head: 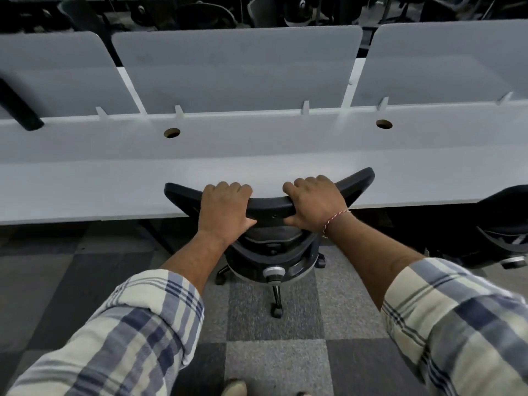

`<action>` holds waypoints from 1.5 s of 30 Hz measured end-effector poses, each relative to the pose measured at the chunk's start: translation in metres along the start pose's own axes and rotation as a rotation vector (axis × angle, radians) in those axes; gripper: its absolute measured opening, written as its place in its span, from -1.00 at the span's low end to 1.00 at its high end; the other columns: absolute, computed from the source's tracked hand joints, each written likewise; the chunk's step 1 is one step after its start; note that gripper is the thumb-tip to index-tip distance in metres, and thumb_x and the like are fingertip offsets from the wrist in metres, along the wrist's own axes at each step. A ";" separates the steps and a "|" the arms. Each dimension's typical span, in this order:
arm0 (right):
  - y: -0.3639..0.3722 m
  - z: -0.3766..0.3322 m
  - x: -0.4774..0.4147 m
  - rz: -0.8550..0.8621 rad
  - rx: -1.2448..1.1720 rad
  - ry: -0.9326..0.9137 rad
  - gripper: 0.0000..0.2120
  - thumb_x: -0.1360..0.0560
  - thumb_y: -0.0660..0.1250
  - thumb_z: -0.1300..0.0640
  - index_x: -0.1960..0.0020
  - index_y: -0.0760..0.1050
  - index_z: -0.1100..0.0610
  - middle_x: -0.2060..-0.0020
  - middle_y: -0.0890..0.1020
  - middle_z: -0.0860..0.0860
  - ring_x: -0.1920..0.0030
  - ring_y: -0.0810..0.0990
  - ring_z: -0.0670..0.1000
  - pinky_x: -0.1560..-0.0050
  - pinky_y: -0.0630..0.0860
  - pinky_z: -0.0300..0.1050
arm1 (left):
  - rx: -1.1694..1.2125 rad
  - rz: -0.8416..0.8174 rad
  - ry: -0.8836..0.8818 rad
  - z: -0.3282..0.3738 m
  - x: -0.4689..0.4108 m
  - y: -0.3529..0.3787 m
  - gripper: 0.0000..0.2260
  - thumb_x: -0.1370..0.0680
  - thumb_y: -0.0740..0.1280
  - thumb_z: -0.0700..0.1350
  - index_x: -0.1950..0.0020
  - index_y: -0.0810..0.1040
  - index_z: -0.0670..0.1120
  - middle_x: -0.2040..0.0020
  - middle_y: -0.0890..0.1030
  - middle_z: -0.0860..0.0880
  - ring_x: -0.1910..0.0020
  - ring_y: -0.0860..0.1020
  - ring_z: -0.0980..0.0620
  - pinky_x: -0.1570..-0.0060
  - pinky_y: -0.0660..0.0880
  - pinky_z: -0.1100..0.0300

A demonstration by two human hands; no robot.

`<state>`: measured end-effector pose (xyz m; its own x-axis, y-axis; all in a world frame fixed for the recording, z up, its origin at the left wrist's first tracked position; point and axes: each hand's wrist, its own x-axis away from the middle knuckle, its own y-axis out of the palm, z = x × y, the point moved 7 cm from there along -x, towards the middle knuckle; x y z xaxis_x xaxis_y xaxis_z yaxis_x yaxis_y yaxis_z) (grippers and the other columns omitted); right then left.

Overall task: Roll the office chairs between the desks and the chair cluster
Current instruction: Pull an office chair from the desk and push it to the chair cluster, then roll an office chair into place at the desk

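A black office chair [268, 205] stands pushed up to the long white desk [114, 178], its seat hidden under the desktop. Only the curved top rail of the backrest, the back frame and part of the wheeled base show. My left hand [224, 208] grips the left half of the top rail, fingers curled over the front, thumb behind. On the right half of the rail my right hand [314, 204] holds the same way, with a red thread band on its wrist.
Grey divider panels [237, 70] stand along the desk's back edge, with two round cable holes in the top. A second black chair [505, 224] sits at the right under the desk. More dark chairs [274, 10] crowd beyond the dividers. Checkered grey carpet lies underfoot.
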<state>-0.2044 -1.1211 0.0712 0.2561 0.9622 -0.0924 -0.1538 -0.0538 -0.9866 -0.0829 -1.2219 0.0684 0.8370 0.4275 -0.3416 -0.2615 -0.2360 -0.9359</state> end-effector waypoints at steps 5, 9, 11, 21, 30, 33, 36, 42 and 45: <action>0.001 -0.024 0.030 0.145 -0.009 0.094 -0.29 -0.37 0.42 -0.18 -0.39 0.29 0.10 -0.26 0.47 0.12 -0.30 0.39 0.20 -0.35 0.26 0.20 | -0.013 -0.014 -0.245 0.026 0.050 0.000 -0.21 -0.44 0.39 0.16 -0.53 0.17 -0.17 -0.51 0.24 -0.25 -0.54 0.12 -0.25 -0.53 0.04 -0.15; 0.019 -0.055 0.059 0.135 -0.015 0.100 -0.09 -0.41 0.33 -0.08 -0.58 -0.06 0.18 -0.55 0.02 0.26 -0.56 -0.09 0.29 -0.49 -0.12 0.37 | 0.014 -0.137 -0.271 0.053 0.099 0.019 -0.05 -0.52 0.30 0.17 -0.59 -0.30 -0.16 -0.60 -0.22 -0.26 -0.58 -0.24 -0.21 -0.55 -0.13 -0.14; 0.029 -0.078 0.075 0.140 -0.067 0.045 -0.13 -0.41 0.26 0.02 -0.59 -0.08 0.21 -0.56 -0.10 0.29 -0.56 -0.20 0.29 -0.50 -0.15 0.34 | 0.019 -0.220 -0.292 0.062 0.128 0.032 -0.10 -0.55 0.27 0.16 -0.58 -0.29 -0.16 -0.61 -0.19 -0.23 -0.59 -0.22 -0.19 -0.55 -0.15 -0.13; 0.089 -0.205 0.128 -0.217 -0.107 -0.342 -0.11 -0.53 0.27 0.00 -0.59 -0.27 0.16 -0.53 -0.33 0.18 -0.55 -0.33 0.18 -0.54 -0.22 0.15 | 0.041 -0.501 -0.453 0.039 0.266 0.042 -0.20 -0.60 0.22 0.16 -0.61 -0.21 -0.11 -0.63 -0.13 -0.16 -0.59 -0.21 -0.14 -0.55 -0.13 -0.10; 0.076 -0.349 0.124 -0.244 -0.193 -0.541 -0.14 -0.52 0.26 0.02 -0.59 -0.21 0.16 -0.57 -0.21 0.20 -0.56 -0.28 0.18 -0.55 -0.17 0.13 | 0.063 -0.538 -0.685 -0.052 0.375 0.019 -0.25 -0.65 0.13 0.17 -0.60 -0.27 -0.09 -0.62 -0.20 -0.15 -0.59 -0.25 -0.13 -0.55 -0.20 -0.08; 0.073 -0.405 0.117 -0.268 -0.179 -0.590 -0.15 -0.53 0.23 0.03 -0.59 -0.25 0.15 -0.57 -0.24 0.19 -0.56 -0.29 0.17 -0.56 -0.16 0.13 | 0.086 -0.544 -0.754 -0.095 0.415 0.014 -0.23 -0.64 0.15 0.19 -0.61 -0.26 -0.08 -0.62 -0.20 -0.15 -0.58 -0.26 -0.13 -0.56 -0.16 -0.09; 0.072 -0.457 0.108 -0.281 -0.198 -0.632 -0.17 -0.53 0.22 0.06 -0.59 -0.24 0.14 -0.57 -0.23 0.18 -0.56 -0.28 0.17 -0.55 -0.12 0.15 | 0.094 -0.523 -0.806 -0.135 0.448 0.007 -0.23 -0.63 0.16 0.19 -0.61 -0.24 -0.09 -0.62 -0.19 -0.15 -0.59 -0.25 -0.13 -0.56 -0.11 -0.10; 0.048 -0.577 0.093 -0.265 -0.264 -0.745 -0.23 -0.58 0.20 0.06 -0.60 -0.22 0.13 -0.58 -0.22 0.14 -0.56 -0.28 0.14 -0.54 -0.23 0.08 | 0.040 -0.486 -0.899 -0.219 0.525 -0.022 -0.27 -0.64 0.12 0.17 -0.62 -0.20 -0.12 -0.62 -0.15 -0.18 -0.59 -0.21 -0.14 -0.56 -0.15 -0.07; 0.042 -0.623 0.084 -0.230 -0.260 -0.809 -0.26 -0.58 0.15 0.08 -0.60 -0.20 0.14 -0.58 -0.19 0.16 -0.57 -0.26 0.15 -0.52 -0.23 0.07 | 0.021 -0.440 -0.957 -0.250 0.553 -0.034 -0.28 -0.64 0.11 0.17 -0.62 -0.16 -0.14 -0.62 -0.09 -0.19 -0.60 -0.18 -0.15 -0.50 -0.27 0.00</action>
<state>0.4054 -1.2089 -0.0615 -0.5159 0.8453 0.1388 0.0661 0.2009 -0.9774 0.5092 -1.1960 -0.0671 0.1335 0.9847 0.1120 -0.0427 0.1186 -0.9920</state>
